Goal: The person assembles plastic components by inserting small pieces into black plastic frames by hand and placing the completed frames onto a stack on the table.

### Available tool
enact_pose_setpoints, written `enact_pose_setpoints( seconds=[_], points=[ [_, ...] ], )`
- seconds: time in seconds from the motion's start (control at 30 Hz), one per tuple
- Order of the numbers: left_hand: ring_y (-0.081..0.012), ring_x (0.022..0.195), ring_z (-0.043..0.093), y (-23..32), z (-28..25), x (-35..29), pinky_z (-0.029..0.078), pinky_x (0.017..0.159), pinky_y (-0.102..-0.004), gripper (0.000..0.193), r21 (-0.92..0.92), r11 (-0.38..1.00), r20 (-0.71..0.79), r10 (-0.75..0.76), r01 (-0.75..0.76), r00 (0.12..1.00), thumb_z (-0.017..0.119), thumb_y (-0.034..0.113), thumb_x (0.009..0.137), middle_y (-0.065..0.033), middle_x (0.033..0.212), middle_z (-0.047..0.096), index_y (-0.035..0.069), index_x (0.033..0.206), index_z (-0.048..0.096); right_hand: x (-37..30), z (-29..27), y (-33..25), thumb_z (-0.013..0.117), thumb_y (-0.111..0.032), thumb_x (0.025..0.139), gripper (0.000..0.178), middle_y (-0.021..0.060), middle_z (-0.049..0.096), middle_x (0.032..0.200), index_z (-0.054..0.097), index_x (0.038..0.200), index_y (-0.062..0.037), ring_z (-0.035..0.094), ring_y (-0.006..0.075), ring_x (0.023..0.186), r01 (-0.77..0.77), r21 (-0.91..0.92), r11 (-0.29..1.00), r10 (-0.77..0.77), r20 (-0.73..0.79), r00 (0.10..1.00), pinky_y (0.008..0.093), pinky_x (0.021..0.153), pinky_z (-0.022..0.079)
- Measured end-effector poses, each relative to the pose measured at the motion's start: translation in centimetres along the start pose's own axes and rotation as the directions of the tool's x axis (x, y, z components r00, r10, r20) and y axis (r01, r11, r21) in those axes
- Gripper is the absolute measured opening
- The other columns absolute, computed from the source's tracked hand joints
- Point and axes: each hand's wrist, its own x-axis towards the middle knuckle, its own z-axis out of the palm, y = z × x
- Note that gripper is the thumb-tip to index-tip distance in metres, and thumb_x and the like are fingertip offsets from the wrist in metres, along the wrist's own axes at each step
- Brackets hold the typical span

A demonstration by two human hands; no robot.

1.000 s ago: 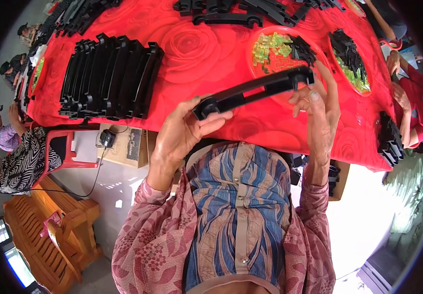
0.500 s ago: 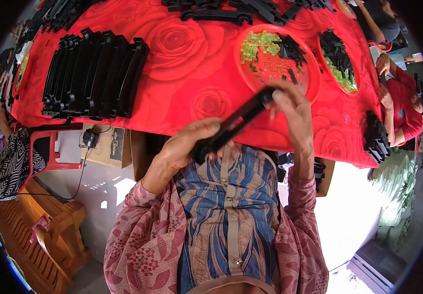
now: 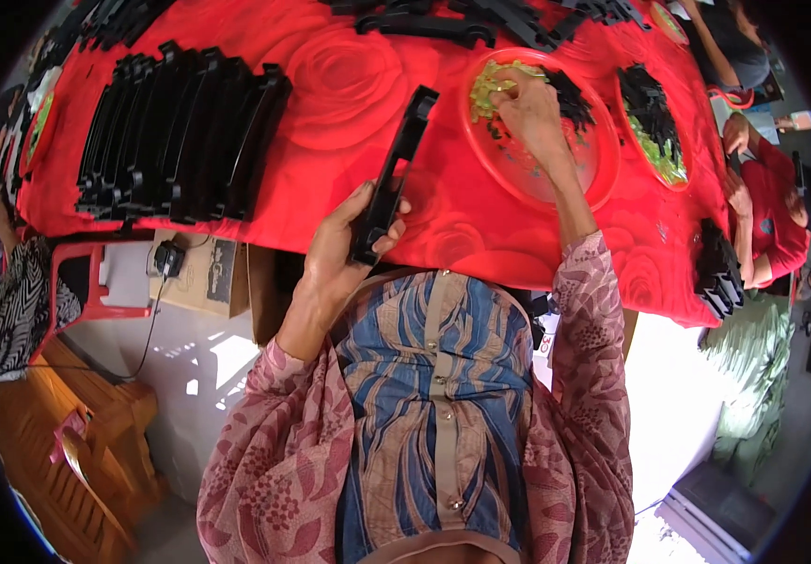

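Note:
My left hand [image 3: 338, 230] is wrapped round the lower end of a long black plastic part [image 3: 388, 183], which stands tilted up over the table's near edge. My right hand [image 3: 529, 111] reaches into a round red tray [image 3: 603, 193], its fingers bent down into a heap of small yellow-green clear pieces [image 3: 486, 86]. Whether a piece is between the fingertips is hidden. Small black strips [image 3: 572, 101] lie in the same tray, to the right of my hand.
A row of similar black parts [image 3: 180, 141] stands on the red flowered tablecloth [image 3: 349, 94] at left. More black parts [image 3: 433, 26] lie along the far side. A second tray [image 3: 652, 122] is at right, near a person in a red top [image 3: 774, 216]. A red chair [image 3: 95, 287] stands at lower left.
My right hand has let go of the black part and moved up into the round tray. My left hand keeps hold of the part, now turned more upright.

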Motion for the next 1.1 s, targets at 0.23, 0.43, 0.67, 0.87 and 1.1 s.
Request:
enact_pose_setpoints(
  seconds=[0.23,0.43,0.67,0.87,1.1],
  points=[
    [-0.0205,0.085,0.059,0.2,1.8,-0.1,0.048,0.069,-0.0272,0.037,0.151,0.988,-0.033,0.032,-0.026,0.999,0.04,0.029,0.104,-0.0153,0.11,0.061,0.001,0.126,0.048,0.2,0.7,1.5,0.069,-0.018,0.079,0.026,0.0191,0.071,0.084,0.071,0.103,-0.0068,0.07,0.0305,0.081,-0.213,0.189,0.959,0.207,0.053,0.977,0.0391,0.075,0.054],
    [-0.0228,0.092,0.064,-0.2,2.0,-0.1,0.052,0.081,-0.0328,0.03,0.126,0.99,0.066,0.055,-0.063,0.996,0.042,0.021,0.103,-0.0186,0.115,0.063,0.001,0.124,0.051,-1.7,-0.4,0.2,0.066,-0.007,0.085,0.019,0.0071,0.069,0.08,0.069,0.101,0.0019,0.063,0.0109,0.065,-0.228,0.355,0.907,0.217,0.07,0.974,0.0244,0.056,0.05],
    [-0.0207,0.089,0.066,-1.5,3.2,0.2,0.052,0.083,-0.0313,0.029,0.249,0.965,-0.032,0.089,-0.079,0.995,0.046,0.019,0.101,-0.0144,0.114,0.065,0.0,0.122,0.056,-8.0,-5.9,-6.5,0.065,0.001,0.083,0.008,0.0074,0.069,0.08,0.067,0.091,0.0021,0.063,0.0113,0.067,-0.197,0.737,0.647,0.256,0.033,0.966,0.0219,0.06,0.048],
    [-0.0207,0.083,0.069,-3.1,3.7,0.7,0.054,0.076,-0.0292,0.027,0.276,0.96,-0.038,0.053,-0.041,0.998,0.05,0.017,0.1,-0.0109,0.107,0.067,0.0,0.119,0.057,-11.7,-6.5,-9.8,0.066,0.003,0.086,0.006,0.0063,0.068,0.081,0.067,0.092,0.0025,0.062,0.0094,0.066,-0.214,0.854,0.475,0.183,0.142,0.973,0.022,0.056,0.049],
    [-0.0209,0.082,0.07,-3.6,3.9,0.8,0.056,0.074,-0.0291,0.024,0.267,0.963,-0.038,0.055,-0.043,0.998,0.053,0.016,0.099,-0.0098,0.101,0.068,-0.002,0.115,0.059,-12.3,-5.3,-10.8,0.066,0.003,0.086,0.003,0.0016,0.064,0.08,0.066,0.089,0.0022,0.061,0.0064,0.066,-0.201,0.808,0.554,0.226,0.086,0.97,0.0193,0.056,0.047]
  ],
)
